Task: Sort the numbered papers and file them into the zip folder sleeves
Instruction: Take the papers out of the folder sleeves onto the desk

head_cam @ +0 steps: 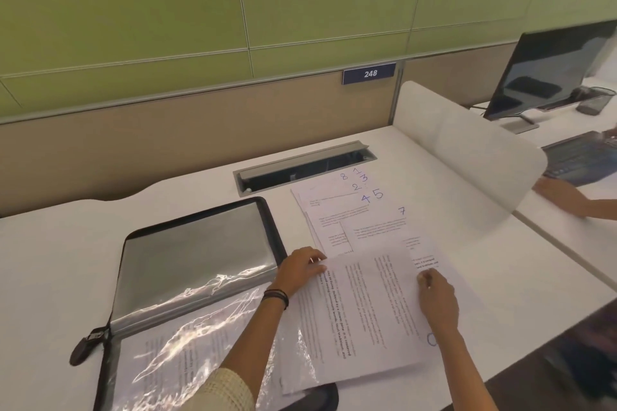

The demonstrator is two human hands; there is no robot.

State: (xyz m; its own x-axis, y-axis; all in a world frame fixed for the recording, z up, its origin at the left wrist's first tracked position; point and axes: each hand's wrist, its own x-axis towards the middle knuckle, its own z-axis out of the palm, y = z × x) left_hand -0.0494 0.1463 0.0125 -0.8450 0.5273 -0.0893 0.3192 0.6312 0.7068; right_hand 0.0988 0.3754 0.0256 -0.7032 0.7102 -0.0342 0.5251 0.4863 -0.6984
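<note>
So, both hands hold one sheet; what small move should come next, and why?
Probably slide the sheet leftward into the clear sleeve of the zip folder: the left hand and right hand grip its far edge, and its left edge overlaps the sleeve.

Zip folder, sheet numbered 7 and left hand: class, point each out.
zip folder (197, 243), head view, upper clear sleeve.
sheet numbered 7 (377, 230), head view, printed text.
left hand (300, 269), head view, back of hand.

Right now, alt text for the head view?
The left hand and right hand hold a printed sheet by its far edge, partly over an open zip folder on a white desk. Beyond lies a fan of papers numbered 1, 2, 3, 4, 5, 7, 8.
</note>
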